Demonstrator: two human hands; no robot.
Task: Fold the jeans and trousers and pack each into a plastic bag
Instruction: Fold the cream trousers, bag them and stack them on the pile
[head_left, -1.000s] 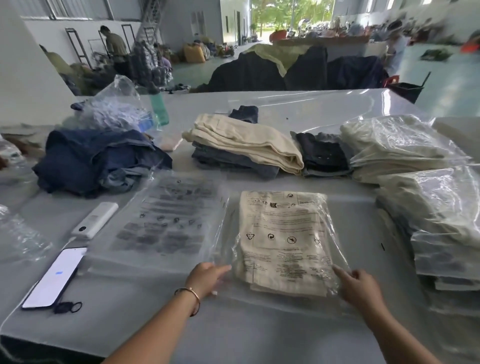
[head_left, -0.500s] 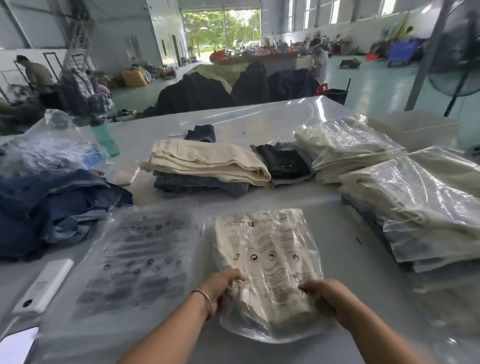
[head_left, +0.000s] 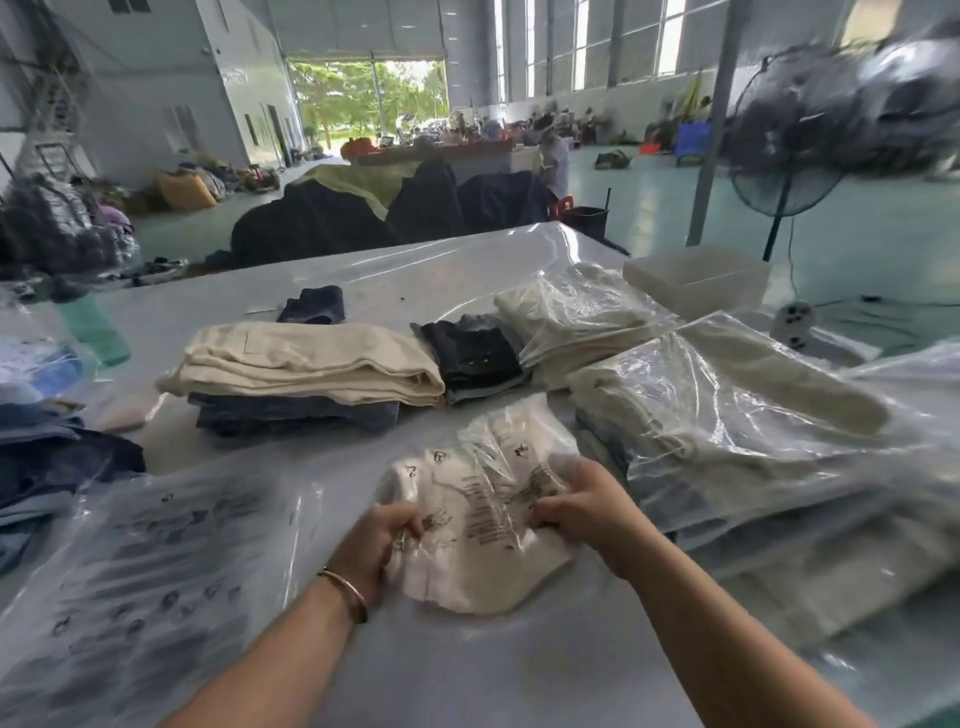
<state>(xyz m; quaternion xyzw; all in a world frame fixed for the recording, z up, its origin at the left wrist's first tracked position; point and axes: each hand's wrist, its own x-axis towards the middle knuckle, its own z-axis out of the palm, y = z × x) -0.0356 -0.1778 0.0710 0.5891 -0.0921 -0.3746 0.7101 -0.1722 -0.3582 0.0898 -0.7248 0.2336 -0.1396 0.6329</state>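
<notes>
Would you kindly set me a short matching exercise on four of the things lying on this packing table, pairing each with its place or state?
Things:
1. bagged cream trousers
2. empty printed bags
3. folded cream trousers
4. stack of packed bags

Places or states:
A. lying flat near the left edge of the table
B. piled at the right side of the table
C. held by left hand and right hand
D. unbagged, resting on folded dark jeans

Pairs: 1-C, 2-A, 3-D, 4-B
</notes>
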